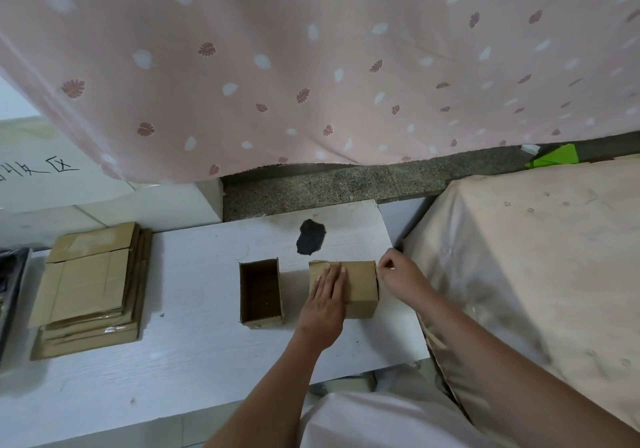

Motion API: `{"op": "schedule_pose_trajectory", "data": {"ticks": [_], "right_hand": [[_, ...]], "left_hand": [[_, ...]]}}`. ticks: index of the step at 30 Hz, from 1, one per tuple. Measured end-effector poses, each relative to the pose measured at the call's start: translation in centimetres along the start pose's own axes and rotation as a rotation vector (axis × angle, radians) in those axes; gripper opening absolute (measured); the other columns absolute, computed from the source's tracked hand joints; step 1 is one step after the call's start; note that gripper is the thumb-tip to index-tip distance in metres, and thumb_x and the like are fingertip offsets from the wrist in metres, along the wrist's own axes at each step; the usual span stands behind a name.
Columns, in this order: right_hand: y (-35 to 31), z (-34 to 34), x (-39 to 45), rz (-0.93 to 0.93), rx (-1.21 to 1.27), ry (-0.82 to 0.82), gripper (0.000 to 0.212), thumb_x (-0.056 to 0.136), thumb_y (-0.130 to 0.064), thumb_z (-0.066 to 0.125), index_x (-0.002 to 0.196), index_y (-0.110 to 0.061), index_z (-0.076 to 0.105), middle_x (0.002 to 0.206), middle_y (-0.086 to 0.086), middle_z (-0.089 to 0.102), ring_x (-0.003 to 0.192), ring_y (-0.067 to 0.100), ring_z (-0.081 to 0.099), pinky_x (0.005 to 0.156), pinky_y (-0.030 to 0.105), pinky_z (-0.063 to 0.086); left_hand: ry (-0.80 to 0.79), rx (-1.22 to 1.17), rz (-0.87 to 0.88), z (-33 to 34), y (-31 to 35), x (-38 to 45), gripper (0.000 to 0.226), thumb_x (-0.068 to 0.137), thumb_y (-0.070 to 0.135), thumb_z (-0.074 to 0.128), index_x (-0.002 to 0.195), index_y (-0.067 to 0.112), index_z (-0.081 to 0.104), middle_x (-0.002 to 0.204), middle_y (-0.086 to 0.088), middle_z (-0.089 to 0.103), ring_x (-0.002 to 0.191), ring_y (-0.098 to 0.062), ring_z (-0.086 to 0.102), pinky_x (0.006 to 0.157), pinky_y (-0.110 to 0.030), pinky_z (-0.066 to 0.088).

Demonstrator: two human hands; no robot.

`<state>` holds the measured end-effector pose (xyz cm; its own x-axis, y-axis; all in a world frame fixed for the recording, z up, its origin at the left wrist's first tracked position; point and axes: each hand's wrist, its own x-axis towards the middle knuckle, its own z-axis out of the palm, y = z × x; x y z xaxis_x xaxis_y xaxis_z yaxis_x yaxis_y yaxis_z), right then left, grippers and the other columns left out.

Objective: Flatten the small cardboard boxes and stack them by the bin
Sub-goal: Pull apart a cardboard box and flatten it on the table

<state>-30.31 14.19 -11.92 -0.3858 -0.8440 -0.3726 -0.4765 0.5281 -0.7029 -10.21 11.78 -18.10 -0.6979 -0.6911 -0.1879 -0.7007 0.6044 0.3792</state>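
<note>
Left hand (325, 297) flat on closed box (360, 288) at right of white tabletop (194, 343), right hand (398, 272) pinching its far right corner, open box (261, 293) just left, flattened stack (90, 288) far left

Two small brown cardboard boxes stand near each other, not touching, on the white tabletop (194, 309). The open box (261, 293) sits upright with its top open, showing a dark, bare inside. To its right, the closed box (360, 288) lies with a plain brown face upward. Well apart at the tabletop's left end lies the stack of flattened boxes (90, 288), brown sheets piled flat, their edges slightly staggered, flaps showing on top.
</note>
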Motion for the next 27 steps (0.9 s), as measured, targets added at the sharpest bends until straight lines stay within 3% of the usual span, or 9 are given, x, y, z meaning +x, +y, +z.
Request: {"op": "schedule_pose_trajectory", "data": {"ticks": [3, 5, 8, 11, 14, 17, 19, 21, 27], "right_hand": [[1.4, -1.0, 0.6, 0.211, 0.232, 0.015, 0.011, 0.097, -0.015, 0.050, 0.086, -0.014, 0.054, 0.094, 0.003, 0.061, 0.095, 0.026, 0.065, 0.092, 0.048, 0.054], [2.0, -1.4, 0.5, 0.282, 0.349, -0.020, 0.019, 0.096, -0.027, 0.060, 0.090, -0.011, 0.053, 0.092, 0.007, 0.063, 0.094, 0.027, 0.069, 0.095, 0.052, 0.054], [2.6, -1.9, 0.4, 0.139, 0.186, -0.054, 0.018, 0.086, -0.021, 0.071, 0.087, -0.014, 0.055, 0.096, 0.008, 0.066, 0.093, 0.025, 0.068, 0.088, 0.051, 0.056], [2.4, -2.2, 0.3, 0.030, 0.223, -0.064, 0.020, 0.086, -0.008, 0.070, 0.079, -0.019, 0.054, 0.086, 0.008, 0.070, 0.087, 0.028, 0.070, 0.082, 0.055, 0.057], [2.0, -3.1, 0.4, -0.085, 0.301, -0.096, 0.029, 0.089, -0.005, 0.068, 0.085, -0.032, 0.058, 0.074, 0.009, 0.070, 0.075, 0.028, 0.073, 0.076, 0.051, 0.061], [1.0, -4.2, 0.9, -0.173, 0.343, -0.086, 0.045, 0.093, 0.000, 0.063, 0.116, -0.039, 0.064, 0.077, 0.011, 0.070, 0.072, 0.023, 0.073, 0.073, 0.042, 0.063], [0.4, -4.7, 1.3, -0.192, 0.306, -0.078, 0.035, 0.094, 0.000, 0.061, 0.103, -0.032, 0.071, 0.085, 0.010, 0.073, 0.070, 0.021, 0.074, 0.073, 0.042, 0.063], [-0.1, -4.7, 1.5, -0.235, 0.235, -0.092, 0.032, 0.094, -0.003, 0.062, 0.083, -0.032, 0.071, 0.078, 0.000, 0.074, 0.068, 0.017, 0.074, 0.071, 0.040, 0.063], [-1.1, -5.3, 1.5, -0.198, 0.187, -0.046, 0.027, 0.091, -0.004, 0.062, 0.077, -0.026, 0.069, 0.084, 0.002, 0.074, 0.075, 0.015, 0.073, 0.071, 0.034, 0.062]], "left_hand": [[-0.045, 0.023, -0.055, -0.3, 1.0, 0.8, 0.074, 0.106, 0.031, 0.035, 0.158, 0.007, -0.012, 0.166, -0.009, -0.019, 0.153, -0.025, -0.019, 0.126, -0.039, -0.005], [-0.079, 0.057, -0.103, -0.5, 2.2, 1.2, 0.077, 0.105, 0.033, 0.040, 0.158, 0.003, -0.008, 0.166, -0.013, -0.018, 0.153, -0.029, -0.017, 0.126, -0.042, -0.004], [-0.091, 0.143, -0.151, -0.8, 4.0, 1.9, 0.081, 0.102, 0.033, 0.048, 0.157, 0.001, -0.002, 0.165, -0.017, -0.016, 0.153, -0.034, -0.015, 0.124, -0.044, -0.008], [-0.090, 0.197, -0.115, -1.4, 5.4, 3.1, 0.085, 0.096, 0.027, 0.059, 0.158, 0.010, 0.004, 0.167, -0.016, -0.005, 0.154, -0.037, -0.008, 0.122, -0.046, -0.009], [-0.043, 0.203, -0.126, -2.3, 6.2, 4.2, 0.094, 0.085, 0.031, 0.070, 0.156, 0.023, 0.009, 0.154, -0.017, 0.023, 0.145, -0.038, 0.022, 0.120, -0.048, 0.016], [0.013, 0.100, -0.148, -2.9, 6.1, 5.0, 0.107, 0.079, 0.036, 0.075, 0.158, 0.030, 0.002, 0.143, -0.012, 0.032, 0.131, -0.032, 0.035, 0.111, -0.041, 0.033], [0.028, -0.009, -0.171, -3.1, 6.0, 5.1, 0.111, 0.078, 0.037, 0.077, 0.158, 0.034, 0.000, 0.142, -0.009, 0.030, 0.130, -0.031, 0.035, 0.110, -0.039, 0.036], [0.056, -0.177, -0.194, -3.1, 6.1, 5.1, 0.109, 0.075, 0.033, 0.082, 0.157, 0.034, 0.009, 0.142, -0.006, 0.030, 0.131, -0.028, 0.035, 0.106, -0.038, 0.039], [0.105, -0.334, -0.265, -2.4, 5.6, 4.0, 0.101, 0.074, 0.016, 0.082, 0.153, 0.015, 0.019, 0.144, -0.008, 0.031, 0.126, -0.028, 0.043, 0.102, -0.033, 0.042]]}}
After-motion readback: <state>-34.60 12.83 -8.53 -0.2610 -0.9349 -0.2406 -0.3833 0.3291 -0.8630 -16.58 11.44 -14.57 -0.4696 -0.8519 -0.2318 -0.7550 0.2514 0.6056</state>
